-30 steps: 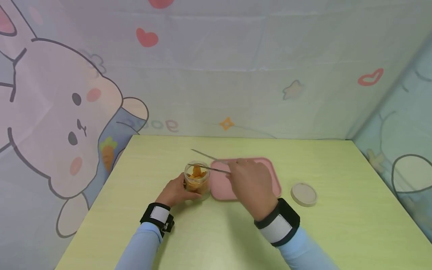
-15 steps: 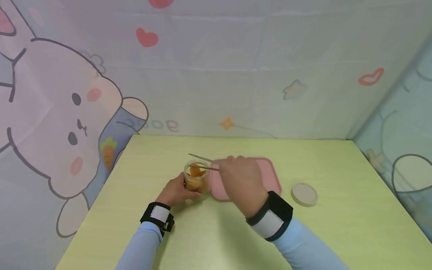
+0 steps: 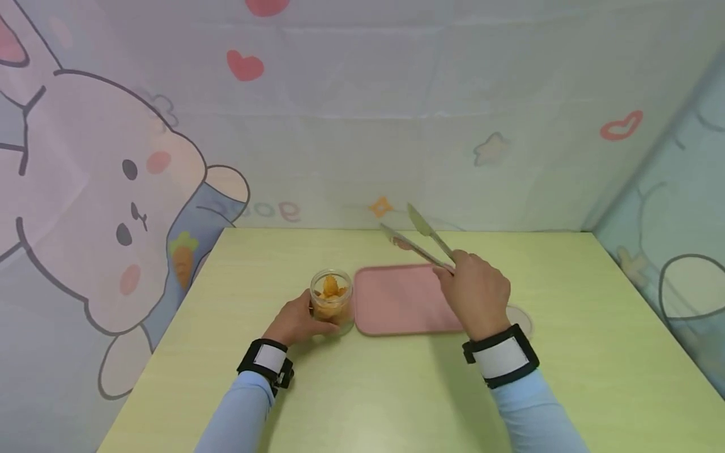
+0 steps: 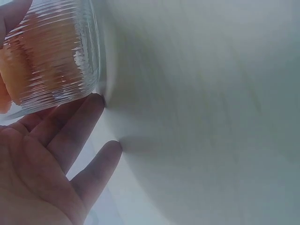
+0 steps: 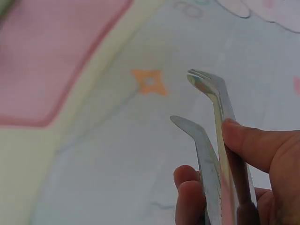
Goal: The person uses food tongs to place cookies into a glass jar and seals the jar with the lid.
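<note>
My left hand (image 3: 296, 322) holds a clear glass jar (image 3: 331, 309) upright on the table, thumb and fingers on opposite sides. Orange chunks (image 3: 330, 289) fill part of it, one poking up toward the rim. In the left wrist view, the ribbed jar wall (image 4: 56, 51) shows between the thumb and fingers. Metal tongs (image 3: 428, 238) are gripped in my right hand (image 3: 477, 293), raised above the right part of a pink tray (image 3: 396, 302). Their tips stand apart with nothing between them. In the right wrist view, one tip of the tongs (image 5: 216, 108) is forked at its end.
The tray lies just right of the jar. A pale round lid (image 3: 522, 319) sits farther right, partly hidden behind the right hand. Behind the table's back edge hangs a printed cloth backdrop (image 3: 362, 138); another cloth (image 3: 668, 251) borders the right side.
My right hand has carried the tongs from over the jar to the right and up, and their tips now point away from me. The left hand and jar have stayed put.
</note>
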A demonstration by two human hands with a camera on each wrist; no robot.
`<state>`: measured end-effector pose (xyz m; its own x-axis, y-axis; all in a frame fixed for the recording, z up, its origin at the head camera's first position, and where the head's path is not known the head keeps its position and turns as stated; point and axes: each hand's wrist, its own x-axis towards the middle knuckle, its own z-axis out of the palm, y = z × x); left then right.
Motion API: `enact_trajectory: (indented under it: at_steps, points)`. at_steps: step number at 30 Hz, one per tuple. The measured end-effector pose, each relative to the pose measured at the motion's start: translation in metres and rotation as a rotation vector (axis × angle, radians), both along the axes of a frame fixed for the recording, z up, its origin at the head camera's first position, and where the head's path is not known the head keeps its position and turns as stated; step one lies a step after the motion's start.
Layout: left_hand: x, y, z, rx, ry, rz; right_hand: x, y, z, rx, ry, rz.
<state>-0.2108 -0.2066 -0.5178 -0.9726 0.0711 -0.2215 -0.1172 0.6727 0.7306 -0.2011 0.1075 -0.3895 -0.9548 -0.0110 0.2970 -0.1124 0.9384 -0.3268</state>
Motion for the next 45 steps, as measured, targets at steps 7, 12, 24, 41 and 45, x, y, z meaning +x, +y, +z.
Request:
enact_trajectory:
  at_steps: [7, 12, 24, 41, 45]
  points:
    - [0.001, -0.002, -0.002, 0.001, 0.015, -0.006, -0.006, 0.03, -0.072, -0.035, -0.184, -0.101]
    - [0.0, -0.001, -0.003, 0.019, 0.018, -0.022, -0.001, 0.031, -0.105, -0.065, -0.22, -0.14]
    - [0.001, 0.0, -0.002, 0.024, 0.011, -0.019, -0.007, 0.082, -0.098, -0.006, -0.373, -0.145]
    - [0.0, 0.026, -0.004, 0.185, 0.083, 0.001, -0.016, 0.149, -0.097, 0.1, -0.529, -0.045]
    - [0.002, 0.032, -0.002, 0.169, 0.075, -0.005, -0.007, 0.123, -0.077, 0.021, -0.393, -0.017]
